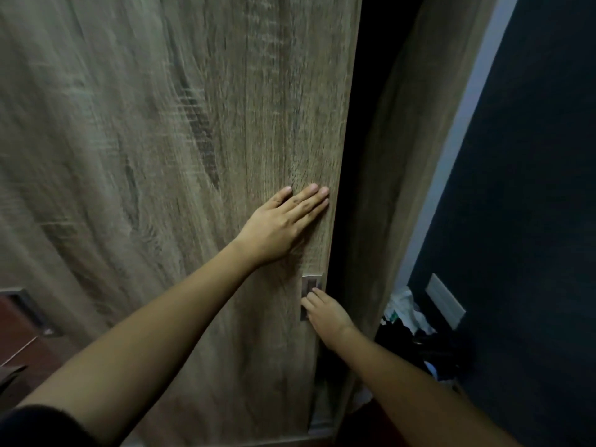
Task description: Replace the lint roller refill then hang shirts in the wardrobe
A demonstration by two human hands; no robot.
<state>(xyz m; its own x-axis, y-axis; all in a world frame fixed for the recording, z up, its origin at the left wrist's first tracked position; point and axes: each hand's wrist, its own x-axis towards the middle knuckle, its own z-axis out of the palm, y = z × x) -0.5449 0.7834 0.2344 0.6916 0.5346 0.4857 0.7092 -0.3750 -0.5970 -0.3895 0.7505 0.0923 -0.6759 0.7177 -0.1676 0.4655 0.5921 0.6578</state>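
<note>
The grey-brown wood-grain wardrobe door (161, 156) ends just right of both hands, where a narrow black gap (354, 156) opens before a matching wooden side panel (403, 156). The left hand (280, 227) presses flat, fingers straight. Below it, the right hand (325, 314) touches the small recessed metal handle (311, 283); I cannot tell whether it hooks in. A dark blue wall (532, 188) stands further right.

2 hands: left hand (283, 221), right hand (325, 312). 1 wardrobe door (161, 156). 1 metal handle (311, 283). 1 wall plate (445, 300). 1 clutter heap (406, 314).
</note>
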